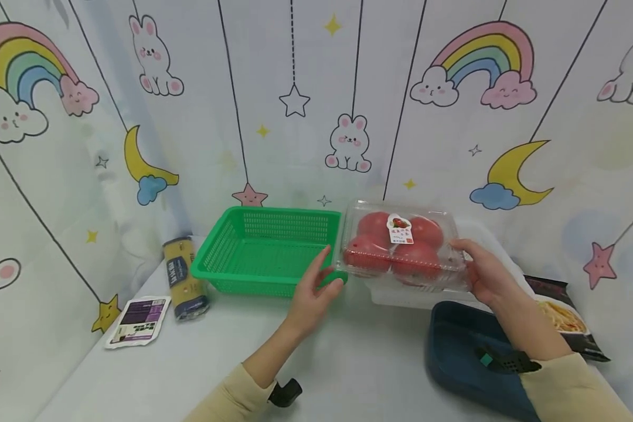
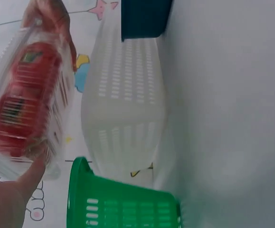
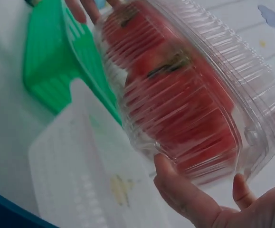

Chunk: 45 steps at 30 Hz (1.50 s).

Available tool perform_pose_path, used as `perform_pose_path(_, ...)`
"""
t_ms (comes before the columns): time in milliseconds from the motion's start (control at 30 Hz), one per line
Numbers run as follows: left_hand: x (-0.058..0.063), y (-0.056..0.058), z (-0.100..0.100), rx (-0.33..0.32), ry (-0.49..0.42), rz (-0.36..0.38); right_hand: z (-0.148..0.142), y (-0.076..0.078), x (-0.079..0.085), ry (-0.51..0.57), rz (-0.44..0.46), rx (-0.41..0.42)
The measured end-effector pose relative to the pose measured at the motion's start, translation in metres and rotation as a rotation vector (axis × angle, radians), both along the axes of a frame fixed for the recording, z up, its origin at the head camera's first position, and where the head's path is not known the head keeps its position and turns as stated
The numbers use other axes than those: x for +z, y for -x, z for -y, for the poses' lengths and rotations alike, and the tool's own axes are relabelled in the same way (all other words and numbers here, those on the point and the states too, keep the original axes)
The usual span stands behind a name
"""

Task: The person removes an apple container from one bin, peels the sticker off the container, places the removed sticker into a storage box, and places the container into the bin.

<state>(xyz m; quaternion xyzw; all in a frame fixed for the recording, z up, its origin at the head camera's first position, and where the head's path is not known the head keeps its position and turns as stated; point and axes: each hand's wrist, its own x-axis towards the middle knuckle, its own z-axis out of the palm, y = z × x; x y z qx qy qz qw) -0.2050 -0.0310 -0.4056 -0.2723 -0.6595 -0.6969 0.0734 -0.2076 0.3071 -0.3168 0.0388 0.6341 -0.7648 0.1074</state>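
A clear plastic clamshell box of tomatoes [image 1: 401, 249], with a small label on its lid, is held up above the white basket [image 1: 401, 298]. At its right end my right hand [image 1: 487, 272] grips the edge; the right wrist view shows the thumb and fingers on the box's rim and underside. My left hand [image 1: 313, 296] is at the opposite end, fingers loosely extended, and one finger [image 2: 33, 175] touches the box in the left wrist view. Just behind the left hand stands a green basket [image 1: 266, 281] with slotted walls.
Left of the green basket lie a yellow rolled pack [image 1: 181, 278] and a white-and-purple packet [image 1: 139, 320]. On the right, a dark blue bin [image 1: 453, 363] sits beneath my right forearm, beside a black food packet [image 1: 561, 316]. A patterned curtain [image 1: 295, 146] hangs behind the white table.
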Motion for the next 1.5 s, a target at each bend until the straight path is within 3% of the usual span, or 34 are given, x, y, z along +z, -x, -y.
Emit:
perform_pose_path(233,0.001,0.001,0.034,-0.077,-0.028,0.025,0.028,-0.022,-0.008,0.032,-0.074,0.032)
perform_pose_path(467,-0.002,0.008,0.063,-0.229,-0.017,0.119,0.042,-0.039,-0.019,0.008,-0.053,0.056)
perform_pose_path(700,-0.009,0.007,0.088,-0.399,0.004,0.125,0.057,-0.056,-0.029,-0.042,-0.029,0.135)
perform_pose_path(1067,-0.012,-0.017,0.117,-0.515,-0.01,0.131,0.069,-0.079,-0.039,-0.03,0.072,0.277)
perform_pose_path(1300,-0.027,-0.035,0.126,-0.587,-0.043,0.21,0.066,-0.086,-0.054,-0.085,0.125,0.344)
perform_pose_path(1500,-0.038,-0.045,0.128,-0.59,-0.052,0.297,0.071,-0.089,-0.069,-0.13,0.141,0.35)
